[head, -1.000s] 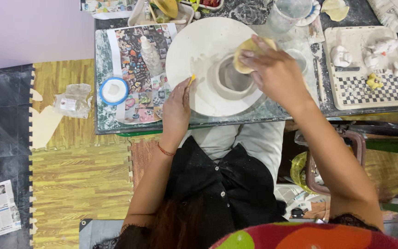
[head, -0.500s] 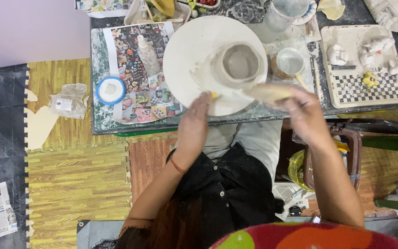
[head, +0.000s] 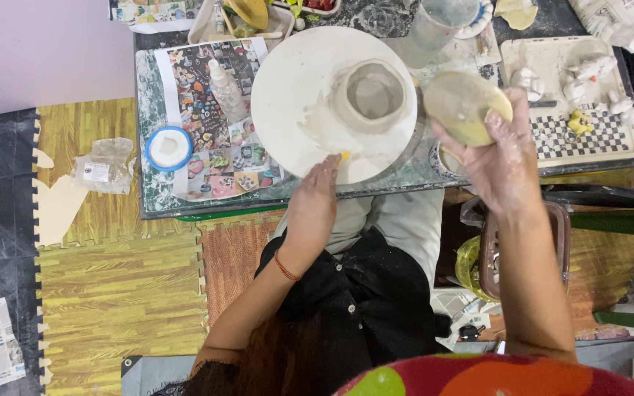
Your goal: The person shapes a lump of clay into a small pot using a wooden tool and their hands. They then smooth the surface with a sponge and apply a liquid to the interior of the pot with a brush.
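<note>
Clay pot (head: 370, 95) stands on the round white board (head: 288, 103), untouched. Sponge (head: 464, 106) is gripped in the right hand (head: 504, 158), lifted beside it. Left hand (head: 313, 205) rests, fingers loosely curled, at the board's edge. Wiping step judged in hand; the sponge must be brought gently to the wall.

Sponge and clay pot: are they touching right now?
Apart. The head view shows the right hand holding the sponge off to the side of the clay pot, bare wheel between them.
</note>
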